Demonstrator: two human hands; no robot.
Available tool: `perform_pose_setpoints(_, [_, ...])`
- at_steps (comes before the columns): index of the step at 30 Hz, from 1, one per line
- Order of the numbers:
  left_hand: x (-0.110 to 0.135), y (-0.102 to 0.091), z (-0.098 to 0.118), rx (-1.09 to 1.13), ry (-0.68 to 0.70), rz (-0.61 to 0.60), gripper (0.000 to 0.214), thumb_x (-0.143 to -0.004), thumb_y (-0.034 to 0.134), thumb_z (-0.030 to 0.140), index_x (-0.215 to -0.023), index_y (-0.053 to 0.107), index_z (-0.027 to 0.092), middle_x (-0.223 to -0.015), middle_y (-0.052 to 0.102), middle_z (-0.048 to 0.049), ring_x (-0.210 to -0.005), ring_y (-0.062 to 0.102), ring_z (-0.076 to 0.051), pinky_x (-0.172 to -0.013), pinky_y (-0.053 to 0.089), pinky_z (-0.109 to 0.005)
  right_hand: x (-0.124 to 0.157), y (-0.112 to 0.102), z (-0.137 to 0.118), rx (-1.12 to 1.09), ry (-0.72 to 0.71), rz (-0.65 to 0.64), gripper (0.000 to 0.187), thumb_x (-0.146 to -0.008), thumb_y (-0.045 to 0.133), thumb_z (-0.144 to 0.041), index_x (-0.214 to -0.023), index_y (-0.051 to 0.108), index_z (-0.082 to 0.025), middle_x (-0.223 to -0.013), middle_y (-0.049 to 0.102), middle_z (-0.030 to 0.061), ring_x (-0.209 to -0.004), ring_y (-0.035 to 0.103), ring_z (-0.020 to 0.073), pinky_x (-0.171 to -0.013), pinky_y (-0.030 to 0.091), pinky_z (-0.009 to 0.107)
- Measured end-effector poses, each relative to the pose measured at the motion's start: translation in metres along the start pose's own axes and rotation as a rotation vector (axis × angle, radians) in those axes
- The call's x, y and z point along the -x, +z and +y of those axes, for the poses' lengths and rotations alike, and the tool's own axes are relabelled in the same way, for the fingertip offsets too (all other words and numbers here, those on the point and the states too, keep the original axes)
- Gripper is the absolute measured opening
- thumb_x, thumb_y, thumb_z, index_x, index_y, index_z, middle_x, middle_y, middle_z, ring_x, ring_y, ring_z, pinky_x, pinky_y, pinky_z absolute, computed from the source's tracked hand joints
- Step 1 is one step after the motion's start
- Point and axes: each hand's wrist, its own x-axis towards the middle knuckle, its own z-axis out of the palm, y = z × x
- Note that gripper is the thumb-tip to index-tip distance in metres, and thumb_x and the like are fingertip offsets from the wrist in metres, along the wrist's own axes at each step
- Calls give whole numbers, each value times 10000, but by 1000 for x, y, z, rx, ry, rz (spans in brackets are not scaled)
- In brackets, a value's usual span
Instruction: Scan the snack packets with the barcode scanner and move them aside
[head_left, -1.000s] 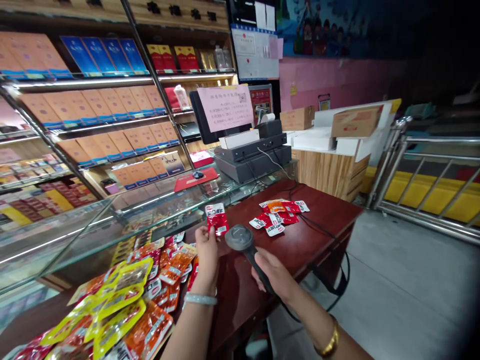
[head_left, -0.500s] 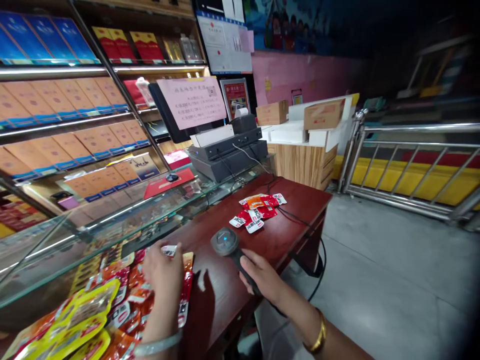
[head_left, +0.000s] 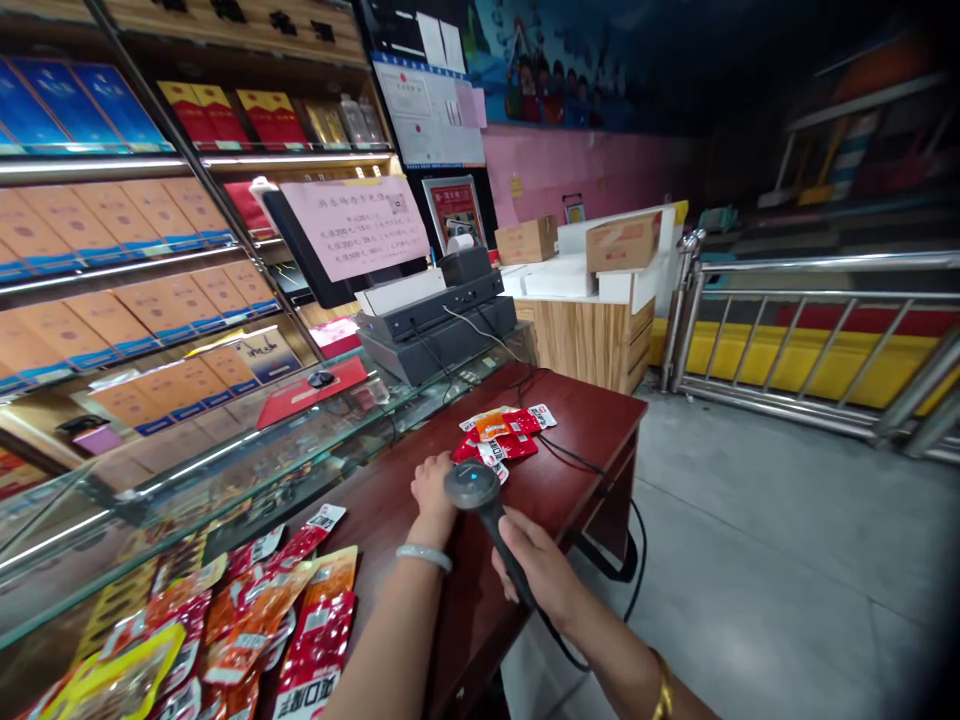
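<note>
My right hand (head_left: 538, 562) is wrapped around the handle of a dark grey barcode scanner (head_left: 474, 487); a small blue light shows on its head. My left hand (head_left: 433, 488) has curled fingers at the near left edge of a small pile of red and orange snack packets (head_left: 501, 436). The scanner head partly covers that spot, so what the fingers hold, if anything, is hidden. At the lower left lies a larger heap of snack packets (head_left: 251, 625), red, orange and yellow, some overlapping.
Both piles lie along a dark red wooden desk (head_left: 581, 425) beside a glass counter (head_left: 142, 480). A grey cash drawer (head_left: 431, 340) and a monitor with a pink paper sign (head_left: 356, 225) stand behind. A black cable (head_left: 574, 455) crosses the desk. Metal railing (head_left: 787, 345) stands at right.
My left hand has moved away from the large heap, forward and right to the small pile. The scanner, still in my right hand, sits slightly further right. The camera view has shifted.
</note>
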Motion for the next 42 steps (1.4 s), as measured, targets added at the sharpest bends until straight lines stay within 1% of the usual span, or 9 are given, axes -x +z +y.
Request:
perform_pose_setpoints(7, [9, -4, -16, -8, -54, -50, 357, -939, 461, 328, -1219, 607, 161, -1163, 721, -195, -1131, 663, -353, -875, 493, -421, -3, -2, 2, 4, 5, -15, 671, -815, 573, -788, -1108, 554, -184, -525, 473, -104, -377, 373, 73, -404, 349, 210])
perform_pose_setpoints(11, [24, -11, -33, 172, -57, -23, 347, -874, 568, 303, -1193, 535, 172, -1073, 745, -160, -1004, 712, -305, -788, 480, -343, -3, -4, 2, 14, -15, -5, 604, -840, 557, -768, -1033, 547, -195, -522, 481, -100, -378, 381, 76, -407, 343, 212])
perform_pose_setpoints(15, [47, -21, -59, 349, -77, 66, 352, -855, 603, 433, -1110, 519, 205, -1013, 743, -134, -936, 718, -295, -753, 479, -333, 1, -1, -1, 17, -12, 8, 597, -844, 555, -761, -1042, 541, -198, -514, 476, -102, -378, 379, 79, -403, 325, 211])
perform_pose_setpoints(22, [84, -32, -102, 536, -157, 206, 393, -775, 633, 517, -1022, 525, 231, -966, 726, -88, -859, 700, -279, -754, 494, -358, 6, 37, 1, 26, -2, -120, 618, -816, 577, -777, -1026, 545, -196, -542, 471, -98, -401, 369, 76, -405, 316, 203])
perform_pose_setpoints(27, [93, -31, -121, 597, -171, 320, 315, -749, 626, 451, -942, 547, 215, -797, 661, -27, -730, 640, -224, -693, 487, -331, 4, 69, 9, 59, 22, -205, 591, -825, 582, -761, -1000, 543, -198, -546, 465, -96, -408, 365, 74, -407, 309, 202])
perform_pose_setpoints(31, [94, -31, -126, 673, -196, 374, 281, -716, 661, 373, -917, 561, 205, -849, 664, -39, -778, 640, -214, -722, 503, -331, 2, 81, 14, 94, 9, -238, 577, -853, 557, -747, -1027, 555, -197, -546, 456, -98, -403, 353, 75, -408, 306, 208])
perform_pose_setpoints(34, [94, -33, -128, 924, -290, 511, 320, -712, 694, 385, -928, 543, 203, -844, 647, -20, -770, 632, -186, -722, 512, -319, 1, 84, 15, 125, -6, -239, 590, -849, 555, -753, -1036, 565, -194, -539, 446, -101, -400, 358, 80, -412, 318, 215])
perform_pose_setpoints(38, [93, -38, -132, 1511, -452, 646, 312, -818, 654, 462, -848, 453, 225, -719, 574, 50, -600, 576, -108, -608, 497, -259, 0, 83, 17, 153, -17, -230, 569, -868, 548, -734, -1018, 577, -186, -563, 476, -89, -410, 387, 79, -418, 337, 215])
perform_pose_setpoints(42, [92, -42, -129, 1810, -506, 717, 170, -880, 627, 262, -834, 471, 213, -818, 640, 5, -767, 682, -116, -749, 563, -260, -2, 79, 21, 162, 10, -204, 593, -862, 546, -746, -1046, 603, -186, -573, 495, -82, -420, 402, 80, -419, 347, 212])
